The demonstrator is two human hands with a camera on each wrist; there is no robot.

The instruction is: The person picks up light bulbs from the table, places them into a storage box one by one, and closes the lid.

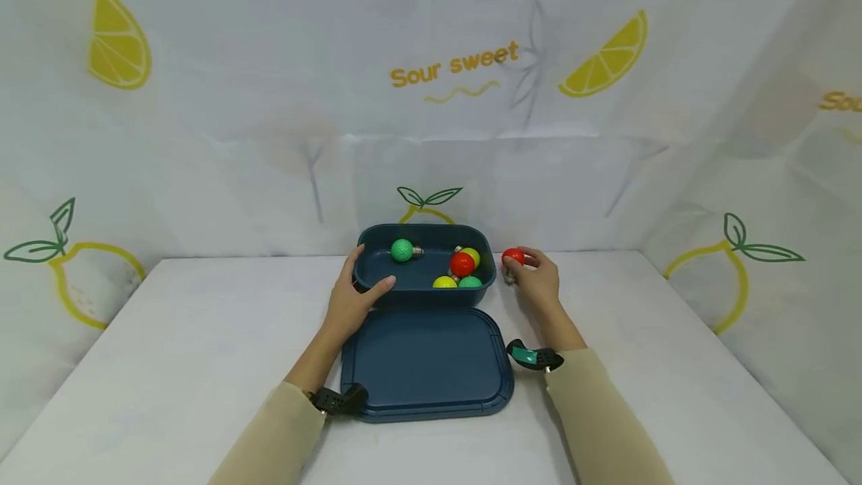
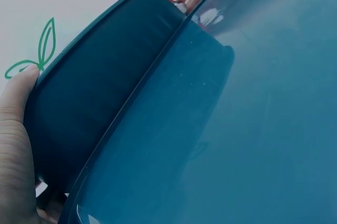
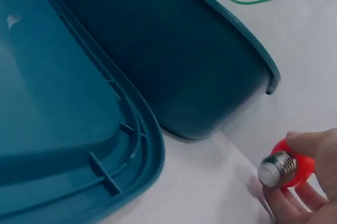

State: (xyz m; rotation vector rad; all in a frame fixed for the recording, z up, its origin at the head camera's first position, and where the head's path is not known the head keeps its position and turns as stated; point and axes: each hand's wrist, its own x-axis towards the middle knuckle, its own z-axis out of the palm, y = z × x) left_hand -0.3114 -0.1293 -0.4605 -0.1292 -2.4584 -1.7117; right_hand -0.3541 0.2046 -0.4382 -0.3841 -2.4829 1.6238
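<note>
A dark blue plastic box (image 1: 411,297) stands at the back of the table. My left hand (image 1: 348,304) grips its front left corner, the thumb at the front rim and fingers along the left side. In the left wrist view, a finger lies on the edge of the box (image 2: 95,82). Just right of the box, my right hand (image 1: 541,284) holds a red light bulb (image 1: 513,254); its metal screw base shows in the right wrist view, the red bulb (image 3: 304,169) pinched between thumb and fingers. Inside the box lie a green bulb (image 1: 402,250), another red bulb (image 1: 462,264) and several yellow and green ones.
A dark blue lid (image 1: 427,361) lies flat on the white table (image 1: 202,365) in front of the box, between my forearms. Behind the box rises a white sheet (image 1: 269,171) printed with lemons.
</note>
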